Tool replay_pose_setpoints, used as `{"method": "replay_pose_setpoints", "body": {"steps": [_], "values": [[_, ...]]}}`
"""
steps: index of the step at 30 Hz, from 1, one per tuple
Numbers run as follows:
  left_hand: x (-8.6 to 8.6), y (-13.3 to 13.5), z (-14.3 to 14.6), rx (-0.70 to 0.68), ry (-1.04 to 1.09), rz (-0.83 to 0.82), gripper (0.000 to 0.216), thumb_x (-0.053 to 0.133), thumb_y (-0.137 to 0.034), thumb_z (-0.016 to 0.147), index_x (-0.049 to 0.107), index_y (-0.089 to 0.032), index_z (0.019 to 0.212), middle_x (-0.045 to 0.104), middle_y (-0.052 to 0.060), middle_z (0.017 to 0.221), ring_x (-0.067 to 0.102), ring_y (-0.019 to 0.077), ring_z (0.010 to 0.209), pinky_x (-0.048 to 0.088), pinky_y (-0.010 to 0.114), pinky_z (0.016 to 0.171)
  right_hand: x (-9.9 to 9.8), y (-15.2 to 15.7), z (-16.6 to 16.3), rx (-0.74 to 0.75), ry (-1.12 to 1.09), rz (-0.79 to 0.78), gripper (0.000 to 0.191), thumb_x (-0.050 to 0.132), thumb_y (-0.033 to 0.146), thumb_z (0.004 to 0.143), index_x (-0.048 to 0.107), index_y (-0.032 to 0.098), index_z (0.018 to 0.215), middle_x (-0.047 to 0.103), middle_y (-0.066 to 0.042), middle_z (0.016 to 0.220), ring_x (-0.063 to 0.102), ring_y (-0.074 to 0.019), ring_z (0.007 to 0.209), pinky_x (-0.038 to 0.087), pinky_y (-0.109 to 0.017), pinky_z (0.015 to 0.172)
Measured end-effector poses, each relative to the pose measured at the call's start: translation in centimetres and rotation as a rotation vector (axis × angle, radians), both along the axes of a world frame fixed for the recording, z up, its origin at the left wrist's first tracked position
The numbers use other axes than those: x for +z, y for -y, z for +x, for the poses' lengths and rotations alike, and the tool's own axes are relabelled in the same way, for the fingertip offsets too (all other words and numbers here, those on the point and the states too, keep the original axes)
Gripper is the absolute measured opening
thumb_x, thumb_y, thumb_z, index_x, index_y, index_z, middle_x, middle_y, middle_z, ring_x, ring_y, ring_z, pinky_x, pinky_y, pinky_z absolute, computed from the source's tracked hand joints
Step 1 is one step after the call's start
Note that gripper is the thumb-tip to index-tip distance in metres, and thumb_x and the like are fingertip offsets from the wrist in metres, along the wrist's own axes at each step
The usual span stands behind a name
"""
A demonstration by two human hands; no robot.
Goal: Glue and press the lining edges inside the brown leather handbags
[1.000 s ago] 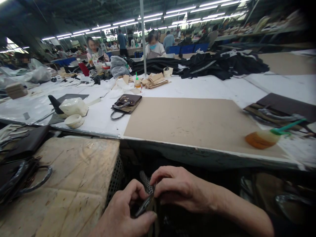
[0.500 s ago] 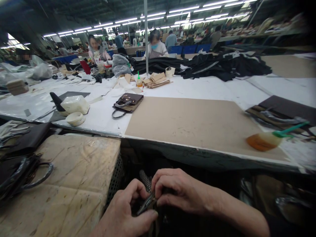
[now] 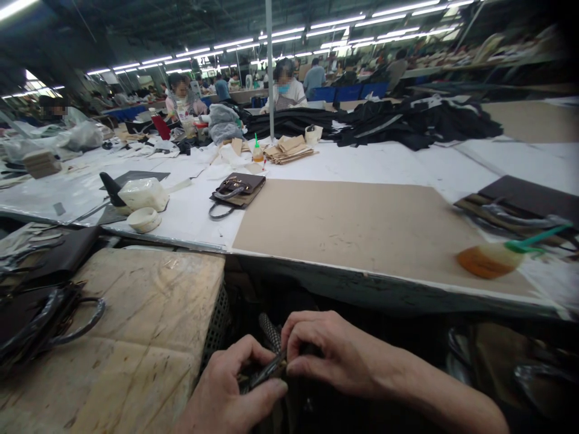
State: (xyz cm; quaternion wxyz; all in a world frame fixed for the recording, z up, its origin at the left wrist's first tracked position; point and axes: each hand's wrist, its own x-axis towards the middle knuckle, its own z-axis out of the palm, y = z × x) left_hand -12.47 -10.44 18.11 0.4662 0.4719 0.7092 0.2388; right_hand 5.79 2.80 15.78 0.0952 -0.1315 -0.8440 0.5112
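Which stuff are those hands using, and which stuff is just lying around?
Being used:
- dark piece, pinched by the left hand, with the right hand at its end
- checked strip beside it, probably

Just lying around, it seems:
- bottle of orange liquid
- small handbag
- round whitish dish

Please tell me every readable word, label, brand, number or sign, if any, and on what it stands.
None can be read.
Small dark bag: any lettering there is too small to read.
Nearest bottle: no lettering visible.
Held dark item: no lettering visible.
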Motion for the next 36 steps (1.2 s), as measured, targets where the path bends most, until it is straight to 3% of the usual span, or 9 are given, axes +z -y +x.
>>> {"method": "replay_pose_setpoints", "body": {"steps": [6,9,18,24,27,30,32,36], "values": [[0.0,0.1,0.3,0.006,0.08,0.033,0.016,0.066,-0.033,0.079,0.069,-0.018,0.085,0.067,0.0,0.076,0.059,0.0162,0.074,0.043,0.024,0.068,-0.4,0.5,-0.3,-0.173,0.147,-0.082,0.013,0.075,0.019,0.073,0.066,0.017,0.065,0.073,0.0,0.081,0.066,-0.0139,0.071,0.046,-0.022,0.063],[-0.2,0.0,0.4,0.014,0.129,0.026,0.017,0.066,-0.032,0.078,0.067,-0.016,0.084,0.064,-0.001,0.073,0.055,0.0146,0.07,0.041,0.024,0.064,-0.4,0.6,-0.4,-0.195,0.164,-0.098,0.011,0.074,0.021,0.073,0.067,0.017,0.066,0.074,0.001,0.08,0.066,-0.014,0.071,0.045,-0.022,0.063],[-1.7,0.2,-0.2,0.038,0.304,0.026,0.018,0.068,-0.032,0.081,0.068,-0.015,0.087,0.071,0.004,0.086,0.061,0.0192,0.082,0.043,0.027,0.072,0.3,1.0,-0.5,-0.251,0.269,-0.125,0.014,0.072,0.025,0.073,0.065,0.017,0.065,0.071,0.001,0.07,0.058,-0.0121,0.062,0.038,-0.022,0.055],[-2.1,0.1,-0.2,0.069,0.307,0.119,0.017,0.067,-0.031,0.082,0.062,-0.016,0.077,0.067,0.001,0.08,0.056,0.0163,0.077,0.042,0.026,0.071,0.3,1.6,-0.6,-0.27,0.254,-0.038,0.01,0.07,0.024,0.072,0.063,0.019,0.074,0.066,0.004,0.069,0.055,-0.0112,0.062,0.036,-0.021,0.055],[-2.3,0.1,-0.3,0.057,0.336,0.153,0.012,0.066,-0.026,0.079,0.061,-0.017,0.073,0.064,0.0,0.076,0.054,0.0158,0.076,0.041,0.026,0.072,0.5,1.6,-0.4,-0.297,0.267,-0.098,0.03,0.077,0.029,0.068,0.061,0.021,0.093,0.068,0.003,0.078,0.057,-0.0125,0.065,0.038,-0.02,0.054],[-2.8,0.0,-0.5,0.043,0.397,0.139,0.007,0.065,-0.019,0.076,0.061,-0.017,0.071,0.061,-0.001,0.074,0.053,0.0154,0.077,0.039,0.026,0.07,0.8,1.3,-0.1,-0.227,0.306,-0.088,0.03,0.076,0.035,0.073,0.067,0.022,0.098,0.066,0.004,0.075,0.057,-0.0121,0.064,0.036,-0.02,0.054],[-2.9,-0.1,-0.7,0.028,0.435,0.115,0.008,0.065,-0.016,0.075,0.059,-0.016,0.07,0.059,-0.001,0.074,0.051,0.0143,0.075,0.038,0.025,0.067,0.8,1.1,0.0,-0.123,0.294,-0.038,0.017,0.069,0.036,0.082,0.073,0.022,0.09,0.06,0.006,0.064,0.052,-0.0097,0.059,0.033,-0.02,0.053],[-2.6,-0.9,-1.0,-0.043,0.374,0.067,0.015,0.071,-0.024,0.078,0.058,-0.017,0.077,0.057,-0.003,0.075,0.047,0.0125,0.073,0.036,0.024,0.065,-0.1,1.1,-0.1,-0.071,0.23,0.082,0.022,0.065,0.033,0.087,0.074,0.019,0.073,0.046,0.007,0.054,0.04,-0.007,0.05,0.028,-0.022,0.051]]}}
